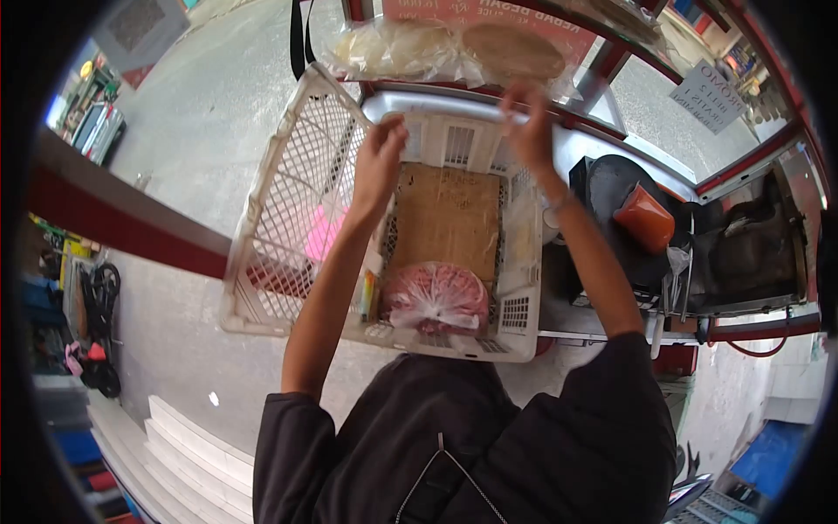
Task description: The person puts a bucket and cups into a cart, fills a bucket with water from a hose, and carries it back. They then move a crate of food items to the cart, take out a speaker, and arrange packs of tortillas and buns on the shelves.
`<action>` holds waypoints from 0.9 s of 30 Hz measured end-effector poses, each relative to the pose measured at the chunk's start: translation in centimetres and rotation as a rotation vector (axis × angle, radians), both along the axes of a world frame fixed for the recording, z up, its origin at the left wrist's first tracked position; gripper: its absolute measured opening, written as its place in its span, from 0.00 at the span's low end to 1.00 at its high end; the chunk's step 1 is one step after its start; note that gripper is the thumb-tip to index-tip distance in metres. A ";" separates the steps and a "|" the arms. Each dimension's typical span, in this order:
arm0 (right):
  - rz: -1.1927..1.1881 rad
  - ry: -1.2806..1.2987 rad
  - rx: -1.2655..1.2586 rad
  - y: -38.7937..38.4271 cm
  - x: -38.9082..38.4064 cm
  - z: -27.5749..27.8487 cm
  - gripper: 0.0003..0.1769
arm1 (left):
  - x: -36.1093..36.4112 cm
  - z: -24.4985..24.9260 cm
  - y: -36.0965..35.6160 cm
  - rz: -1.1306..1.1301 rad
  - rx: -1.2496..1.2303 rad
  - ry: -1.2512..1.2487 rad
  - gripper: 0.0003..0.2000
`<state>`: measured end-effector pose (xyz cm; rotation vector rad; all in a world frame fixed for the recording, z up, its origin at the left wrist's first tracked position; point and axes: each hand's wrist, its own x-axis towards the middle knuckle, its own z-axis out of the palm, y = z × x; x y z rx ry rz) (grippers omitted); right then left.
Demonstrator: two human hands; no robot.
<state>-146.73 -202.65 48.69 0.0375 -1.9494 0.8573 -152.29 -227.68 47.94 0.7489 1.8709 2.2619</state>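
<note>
My left hand point(381, 157) is over the left side of a white plastic crate point(515, 345), fingers curled; what it holds, if anything, I cannot make out. Blurred by motion, my right hand point(529, 131) is raised above the crate's far right corner, just below the bags of flatbread point(513, 52) on the shelf. Inside the crate lie a brown cardboard sheet point(447, 214) and, at the near end, a clear bag of pinkish-red food point(436, 297). A lattice crate lid or side point(292, 175) leans out at the left, with something pink point(325, 231) behind it.
To the right, a round black griddle point(615, 175) carries a bag of orange-red sauce point(646, 218), with metal tongs point(676, 279) beside it. Red frame posts point(131, 210) border the stall. A paper sign point(709, 94) hangs at the upper right. White steps point(183, 454) are at lower left.
</note>
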 end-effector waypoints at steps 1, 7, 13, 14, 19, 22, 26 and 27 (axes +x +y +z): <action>0.348 -0.401 -0.223 -3.4 2.8 -3.1 0.13 | 2.3 -1.2 -1.5 -0.022 -0.103 0.051 0.17; 0.554 -1.107 0.617 -15.5 15.8 -11.1 0.25 | 10.3 -1.7 -10.9 0.017 -0.290 0.111 0.11; 0.755 -0.767 0.342 -17.5 10.0 -10.7 0.26 | 14.4 -3.0 -13.6 0.276 -0.194 0.104 0.08; 0.809 -0.583 0.442 -18.7 8.8 -10.7 0.23 | 15.1 -3.1 -13.2 0.326 -0.257 0.180 0.07; 0.828 -0.185 0.630 -22.4 7.6 -13.7 0.14 | 18.8 -3.8 -11.9 0.290 -0.228 0.093 0.07; 0.604 -0.300 0.763 -22.3 8.0 -15.5 0.17 | 20.1 -5.0 -11.8 0.293 -0.312 0.218 0.07; 0.673 -0.169 0.877 -21.2 8.0 -13.1 0.10 | 21.0 -6.3 -11.8 0.216 -0.340 0.289 0.05; 0.671 -0.142 0.860 -21.1 7.7 -12.1 0.08 | 20.8 -6.2 -11.7 0.182 -0.378 0.303 0.03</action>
